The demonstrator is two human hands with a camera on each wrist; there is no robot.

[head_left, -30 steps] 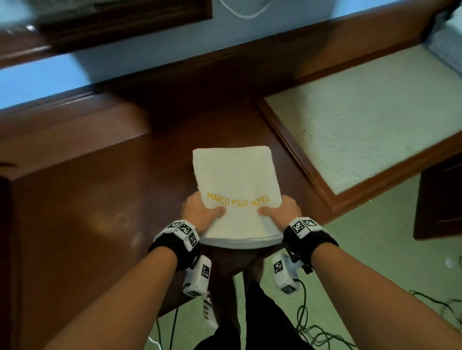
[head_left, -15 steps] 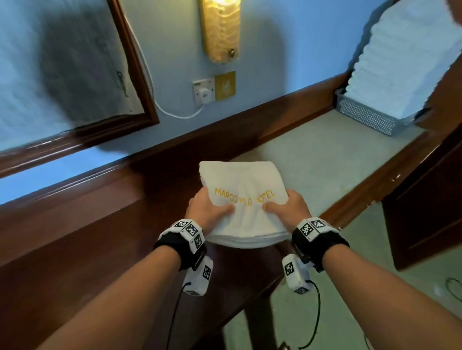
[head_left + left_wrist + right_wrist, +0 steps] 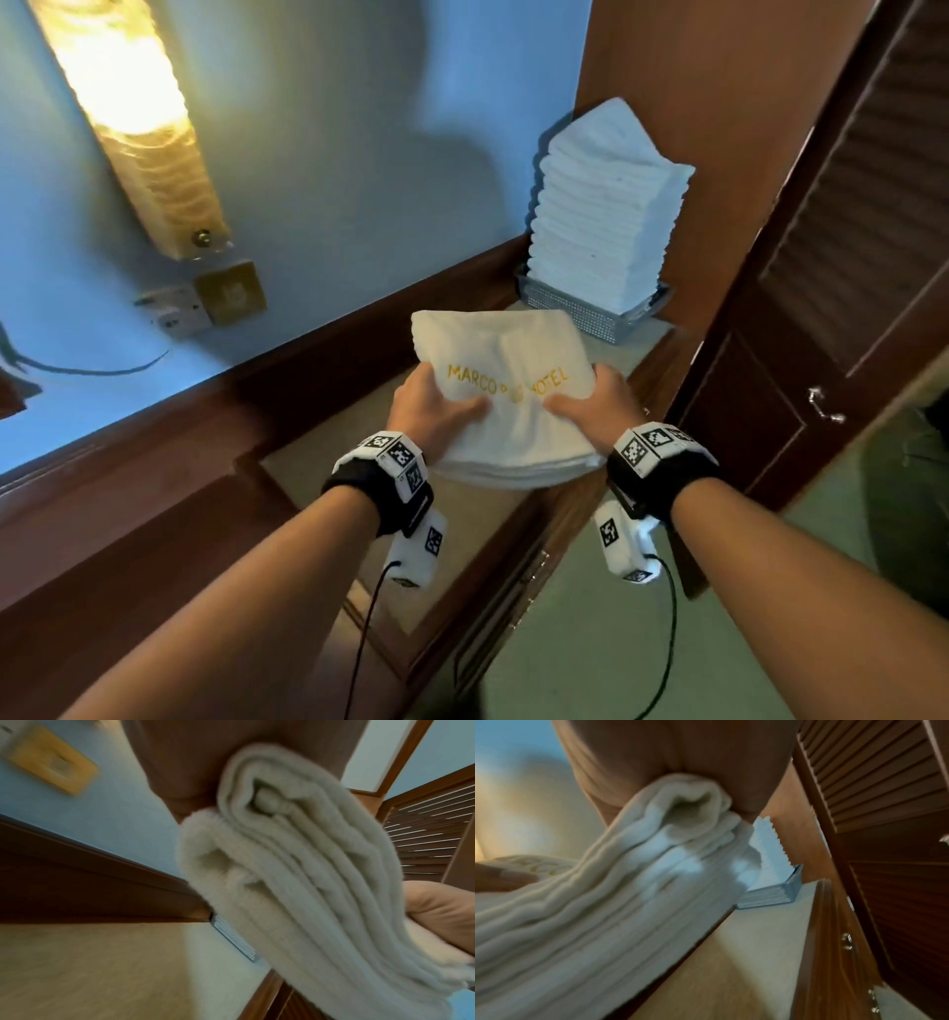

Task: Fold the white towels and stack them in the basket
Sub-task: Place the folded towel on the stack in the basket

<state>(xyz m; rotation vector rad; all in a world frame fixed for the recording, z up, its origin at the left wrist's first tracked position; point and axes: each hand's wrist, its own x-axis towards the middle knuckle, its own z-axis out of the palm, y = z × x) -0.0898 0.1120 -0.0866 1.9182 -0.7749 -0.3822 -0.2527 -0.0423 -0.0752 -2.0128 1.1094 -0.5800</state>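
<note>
The left hand (image 3: 434,406) grips the near left side of a folded white terry towel with gold embroidered lettering (image 3: 506,390), thumb on top and fingers curled beneath it; the right hand (image 3: 590,403) pinches the near right side the same way. The towel hangs in the air between them, clear of the pale inset tabletop (image 3: 303,462) below. The wrist views show its layered edge (image 3: 295,874) sagging open a little, with several plies visible (image 3: 628,882).

The landmark is the grey perforated basket (image 3: 580,308), set in the far corner against the brown wood panel. The carried towel is just in front of that basket and below the top of its load. Rising out of the basket is a tall stack of folded white towels (image 3: 601,210), which leans slightly toward the louvred wooden door (image 3: 847,231) to the basket's right.

Judging from this, the fold is done and the placing step remains. The risks come from the stack's height and lean: setting the towel down off-centre, or nudging the column while lifting over it, could tip the top layers toward the door side. The loose plies could also splay when both hands let go, leaving an uneven top.
</note>
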